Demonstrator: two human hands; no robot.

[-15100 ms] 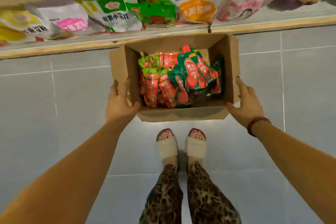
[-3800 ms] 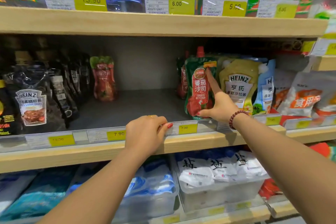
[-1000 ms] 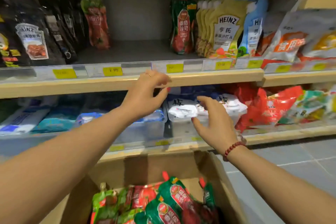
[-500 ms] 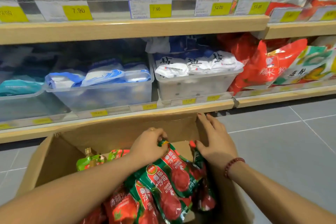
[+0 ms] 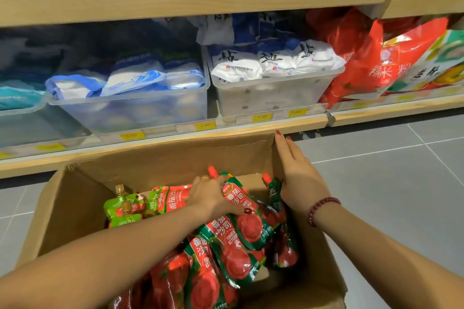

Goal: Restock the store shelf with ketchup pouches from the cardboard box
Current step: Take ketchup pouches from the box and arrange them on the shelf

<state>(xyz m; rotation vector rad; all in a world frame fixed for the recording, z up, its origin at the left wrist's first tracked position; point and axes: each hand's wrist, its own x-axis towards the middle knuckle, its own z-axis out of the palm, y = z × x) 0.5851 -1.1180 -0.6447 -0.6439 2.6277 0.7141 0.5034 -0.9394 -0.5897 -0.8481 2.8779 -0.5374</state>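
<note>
An open cardboard box (image 5: 75, 208) stands on the floor below me, holding several red and green ketchup pouches (image 5: 226, 253). My left hand (image 5: 213, 195) is inside the box, its fingers closed around the top of a green-and-red ketchup pouch (image 5: 248, 218) with a red cap. My right hand (image 5: 298, 178) lies flat against the box's right wall, fingers straight, holding nothing. The wooden store shelf (image 5: 190, 0) with yellow price tags runs across the top; its ketchup row is out of view.
Clear plastic bins of blue-and-white bags (image 5: 135, 80) and white salt bags (image 5: 273, 63) fill the low shelf behind the box. Red and green bags (image 5: 381, 63) sit to the right. Grey tiled floor (image 5: 401, 170) lies right of the box.
Since a second ago both hands dropped from the shelf edge into the box. My left hand has closed on a ketchup pouch; my right hand has settled against the box's right wall.
</note>
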